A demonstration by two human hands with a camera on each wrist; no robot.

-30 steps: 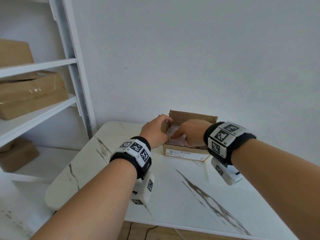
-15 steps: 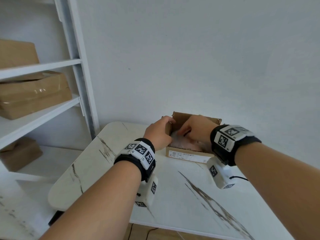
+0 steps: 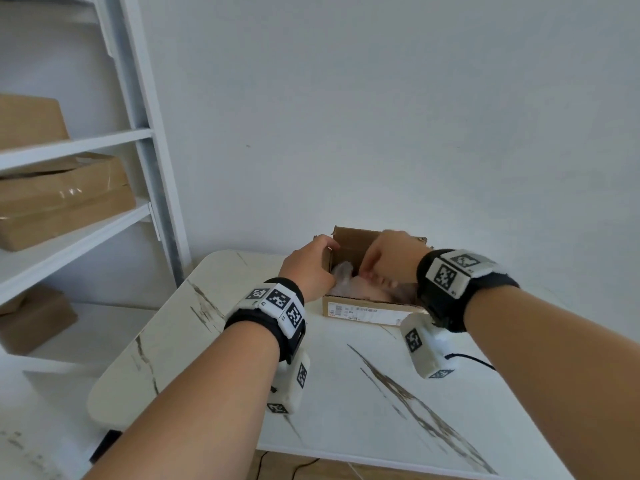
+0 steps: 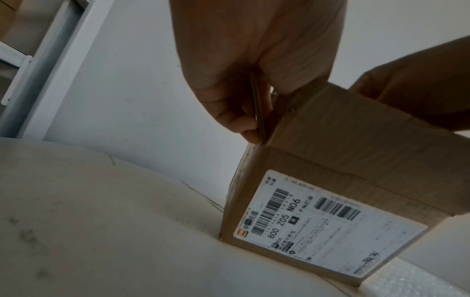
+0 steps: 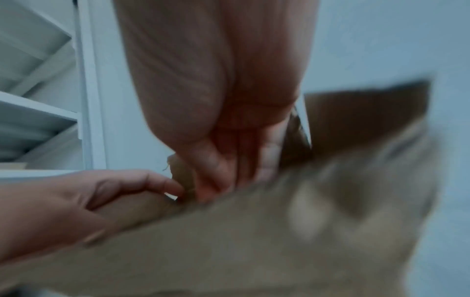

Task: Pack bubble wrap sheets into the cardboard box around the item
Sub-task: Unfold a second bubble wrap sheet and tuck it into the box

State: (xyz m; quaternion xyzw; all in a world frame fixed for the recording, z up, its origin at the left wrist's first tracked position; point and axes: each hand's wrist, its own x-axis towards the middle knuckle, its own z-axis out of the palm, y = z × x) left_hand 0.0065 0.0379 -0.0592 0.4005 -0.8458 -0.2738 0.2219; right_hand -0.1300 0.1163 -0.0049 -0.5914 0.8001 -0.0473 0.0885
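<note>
One white marble table — left hand grips box flap; right hand unclear.

Head view: high, looking forward-down over desk. Both wrist views: very close, low, looking up. Shared by all: cardboard box, shelf at left.

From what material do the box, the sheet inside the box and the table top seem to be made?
Box: brown corrugated cardboard, matte; a layered edge shows. Sheet: clear, crinkled, shiny plastic, likely bubble wrap. Table top: white with dark veins, smooth; marble or imitation, cannot tell.
</note>
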